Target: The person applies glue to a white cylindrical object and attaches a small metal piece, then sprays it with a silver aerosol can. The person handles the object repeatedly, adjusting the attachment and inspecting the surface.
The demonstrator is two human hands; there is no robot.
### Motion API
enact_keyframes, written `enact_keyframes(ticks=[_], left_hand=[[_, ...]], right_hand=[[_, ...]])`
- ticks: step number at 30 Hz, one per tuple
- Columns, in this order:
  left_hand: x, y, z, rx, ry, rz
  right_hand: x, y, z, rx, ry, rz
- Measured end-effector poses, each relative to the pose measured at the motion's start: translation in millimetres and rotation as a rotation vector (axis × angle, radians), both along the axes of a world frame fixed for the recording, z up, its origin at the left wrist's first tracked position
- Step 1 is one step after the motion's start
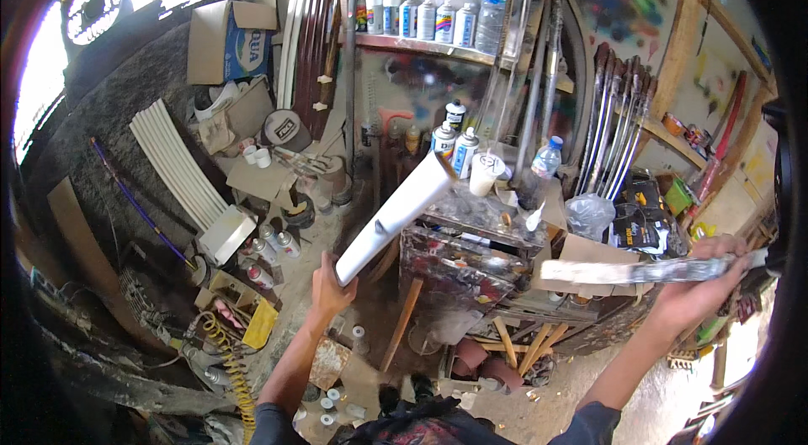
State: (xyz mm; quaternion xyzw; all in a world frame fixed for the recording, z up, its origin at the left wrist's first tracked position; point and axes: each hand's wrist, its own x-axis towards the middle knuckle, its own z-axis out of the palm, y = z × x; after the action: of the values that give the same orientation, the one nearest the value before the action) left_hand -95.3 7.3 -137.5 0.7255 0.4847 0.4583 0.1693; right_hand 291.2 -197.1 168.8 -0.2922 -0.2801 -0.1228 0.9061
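Observation:
My left hand [332, 288] is closed round the lower end of a long white tapered piece [394, 214], glossy, with a dark slot partway along it. The piece tilts up and to the right, its wider end near the spray cans on the bench. At the right, my raised right hand [695, 297] grips a long flat strip [610, 271], pale at its left end and streaked grey and white toward my fingers. The strip lies nearly level and looks slightly blurred. Its far right end runs into the dark rim of the picture.
A paint-stained bench [463, 264] stands ahead with a white cup [486, 174] and a water bottle [547, 157] on it. Spray cans [427, 20] line the shelf behind. Metal rods [608, 121] lean at the right. A yellow coiled hose [233, 369] lies at the lower left.

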Motion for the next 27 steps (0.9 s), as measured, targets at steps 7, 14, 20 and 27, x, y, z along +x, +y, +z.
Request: enact_keyframes(ticks=[7,14,20,27], left_hand=[[15.3,-7.0,-2.2,0.105,-0.037,-0.143],[16.2,-12.7,10.2,0.203,0.002,-0.168],[16.3,-14.1,16.4,0.13,0.021,-0.21],[33.2,17.3,40.2,0.223,0.143,-0.215]], right_hand=[[-39.9,0.6,27.6,0.242,-0.289,0.112],[-67.0,5.3,32.8,0.205,-0.214,0.079],[-66.7,17.0,36.8,0.062,-0.133,0.106],[-39.4,9.7,24.9,-0.545,-0.158,0.22]])
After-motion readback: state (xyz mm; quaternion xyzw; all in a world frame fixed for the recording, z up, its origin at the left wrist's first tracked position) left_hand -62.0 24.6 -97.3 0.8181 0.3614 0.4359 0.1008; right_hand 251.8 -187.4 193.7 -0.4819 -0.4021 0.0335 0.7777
